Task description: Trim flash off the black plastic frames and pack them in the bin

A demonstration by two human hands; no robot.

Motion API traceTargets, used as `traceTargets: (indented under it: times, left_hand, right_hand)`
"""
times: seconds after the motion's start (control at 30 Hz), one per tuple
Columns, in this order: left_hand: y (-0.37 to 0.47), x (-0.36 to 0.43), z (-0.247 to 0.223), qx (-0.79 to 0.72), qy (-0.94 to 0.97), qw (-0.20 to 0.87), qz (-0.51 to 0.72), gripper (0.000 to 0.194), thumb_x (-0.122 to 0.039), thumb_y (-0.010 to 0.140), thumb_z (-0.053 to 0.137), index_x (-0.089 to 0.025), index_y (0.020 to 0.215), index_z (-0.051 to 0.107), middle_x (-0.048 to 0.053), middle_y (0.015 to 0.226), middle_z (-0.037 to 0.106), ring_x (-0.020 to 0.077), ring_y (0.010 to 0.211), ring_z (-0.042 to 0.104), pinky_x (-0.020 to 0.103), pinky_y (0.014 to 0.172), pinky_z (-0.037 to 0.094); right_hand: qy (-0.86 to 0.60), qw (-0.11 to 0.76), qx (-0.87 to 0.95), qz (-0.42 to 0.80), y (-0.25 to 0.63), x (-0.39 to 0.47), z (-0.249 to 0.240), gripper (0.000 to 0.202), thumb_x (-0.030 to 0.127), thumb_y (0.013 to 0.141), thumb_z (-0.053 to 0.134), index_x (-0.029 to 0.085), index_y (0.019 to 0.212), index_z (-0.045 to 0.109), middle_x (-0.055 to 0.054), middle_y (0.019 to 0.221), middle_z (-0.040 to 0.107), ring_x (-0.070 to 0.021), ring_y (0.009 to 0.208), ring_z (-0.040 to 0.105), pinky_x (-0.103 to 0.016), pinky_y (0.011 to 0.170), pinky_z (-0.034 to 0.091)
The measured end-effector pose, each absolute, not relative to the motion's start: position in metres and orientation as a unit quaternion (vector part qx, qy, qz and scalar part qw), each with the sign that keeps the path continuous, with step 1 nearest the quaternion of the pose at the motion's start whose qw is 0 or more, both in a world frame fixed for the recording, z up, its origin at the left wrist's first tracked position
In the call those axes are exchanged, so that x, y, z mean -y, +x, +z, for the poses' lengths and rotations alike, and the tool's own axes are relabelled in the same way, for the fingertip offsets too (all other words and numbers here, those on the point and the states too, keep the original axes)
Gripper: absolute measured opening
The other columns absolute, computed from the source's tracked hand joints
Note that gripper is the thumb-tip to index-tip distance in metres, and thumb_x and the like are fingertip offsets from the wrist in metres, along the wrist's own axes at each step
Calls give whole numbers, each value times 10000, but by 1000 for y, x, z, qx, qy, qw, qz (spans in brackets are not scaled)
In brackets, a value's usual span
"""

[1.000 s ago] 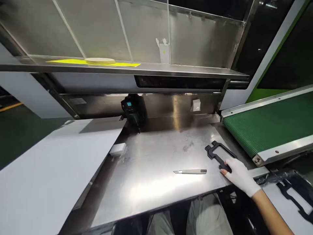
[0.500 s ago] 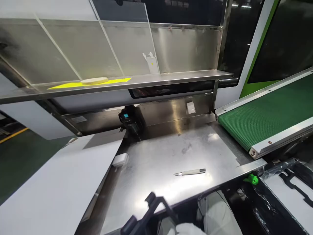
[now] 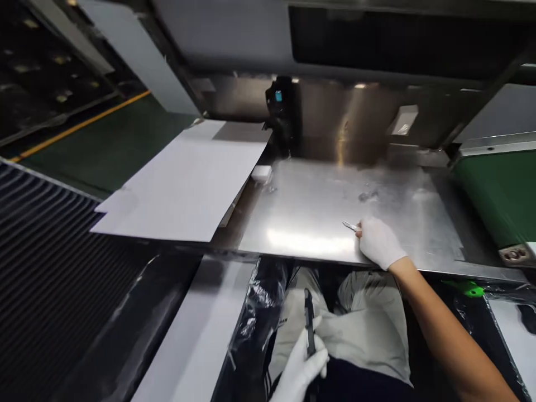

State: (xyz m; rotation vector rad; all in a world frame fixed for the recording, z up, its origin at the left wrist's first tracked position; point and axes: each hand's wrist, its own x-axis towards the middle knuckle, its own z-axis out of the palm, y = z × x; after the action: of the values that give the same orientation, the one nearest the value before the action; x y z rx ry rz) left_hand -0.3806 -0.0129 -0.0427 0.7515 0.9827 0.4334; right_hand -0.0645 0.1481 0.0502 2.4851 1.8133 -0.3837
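Observation:
In a white glove, my right hand (image 3: pixel 380 243) is closed on a slim utility knife (image 3: pixel 349 225) at the metal tabletop. The blade end sticks out to the left of the fingers, while the rest of the knife is hidden in the grip. Low in the view, above my lap, my gloved left hand (image 3: pixel 300 360) has its fingers wrapped round a narrow black plastic part (image 3: pixel 309 318). That part is seen edge-on and points upward; its lower end is partly covered by the hand.
White sheets (image 3: pixel 184 173) lie stacked at the left, beside a small white block (image 3: pixel 262 173). A black device (image 3: pixel 285 111) stands at the back of the metal table (image 3: pixel 310 195). The green conveyor belt (image 3: pixel 500 190) is to the right, near a green-handled item (image 3: pixel 471 288).
My view has tilted down and turned left. My right hand has come in and taken hold of the knife that lay on the tabletop. The black part has moved lower, above my lap.

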Motion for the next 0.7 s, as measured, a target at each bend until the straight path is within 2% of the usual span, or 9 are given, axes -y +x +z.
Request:
traceTargets:
  times: [0.1, 0.17, 0.23, 0.33, 0.4, 0.47, 0.57, 0.63, 0.7]
  left_hand:
    - [-369, 15, -41, -469, 371, 784, 167, 833, -734, 878, 774, -216, 1504, 592, -31, 775, 600, 203, 770, 572, 368, 855, 442]
    - [-366, 13, -35, -486, 367, 780, 141, 663, -614, 910, 753, -220, 1429, 629, -33, 804, 575, 180, 706, 540, 362, 796, 428]
    - [-362, 11, -28, -504, 356, 777, 125, 520, -486, 876, 765, -232, 1318, 666, -42, 833, 528, 149, 643, 478, 348, 712, 402]
    - [-353, 7, -21, -504, 365, 774, 120, 390, -306, 793, 760, -240, 1167, 672, -51, 797, 466, 151, 672, 434, 332, 676, 378]
    - [-343, 4, -18, -496, 387, 768, 119, 338, -219, 746, 741, -243, 1073, 655, -57, 751, 441, 160, 692, 419, 330, 686, 381]
    - [-332, 1, -13, -488, 410, 763, 111, 263, -175, 720, 710, -240, 962, 631, -55, 730, 454, 158, 689, 424, 326, 691, 396]
    - [-320, -1, -5, -460, 431, 769, 104, 154, -176, 734, 670, -232, 855, 593, -24, 777, 565, 170, 743, 516, 318, 738, 455]
    - [-315, -2, 1, -448, 441, 771, 101, 148, -178, 735, 671, -230, 845, 586, 3, 838, 637, 191, 804, 580, 322, 775, 490]
    - [-314, -1, 4, -452, 450, 763, 103, 141, -185, 747, 676, -229, 857, 599, 22, 866, 677, 217, 840, 623, 338, 798, 517]
  right_hand:
    - [827, 34, -544, -135, -50, -130, 60, 221, 183, 1083, 495, 102, 1234, 635, -184, 979, 762, -305, 896, 767, -371, 811, 525]
    - [833, -20, -522, -179, -40, -103, 67, 313, 223, 1103, 443, 129, 1358, 598, -149, 962, 769, -305, 864, 766, -397, 815, 552]
    - [795, -111, -530, -273, -37, -64, 72, 380, 353, 1134, 419, 204, 1422, 616, -131, 1023, 783, -309, 938, 774, -428, 864, 594]
    - [685, -193, -549, -437, -58, 1, 67, 442, 539, 1146, 387, 309, 1257, 748, -108, 1117, 786, -310, 1111, 762, -441, 960, 633]
    - [657, -203, -538, -487, -87, 35, 55, 437, 542, 1141, 402, 311, 1036, 757, -81, 1054, 774, -287, 1035, 758, -417, 926, 648]
    - [676, -206, -512, -489, -117, 57, 41, 439, 554, 1128, 431, 285, 900, 691, -63, 927, 754, -271, 866, 744, -397, 801, 650]
    - [696, -197, -476, -500, -148, 75, 27, 450, 603, 1121, 427, 285, 932, 683, -55, 786, 746, -270, 674, 715, -390, 651, 612]
    - [690, -208, -485, -495, -158, 81, 26, 415, 580, 1128, 428, 298, 1049, 724, -67, 843, 785, -284, 708, 749, -395, 673, 623]
    - [707, -222, -512, -435, -161, 85, 27, 394, 535, 1137, 424, 306, 1056, 735, -70, 924, 804, -284, 786, 777, -387, 723, 636]
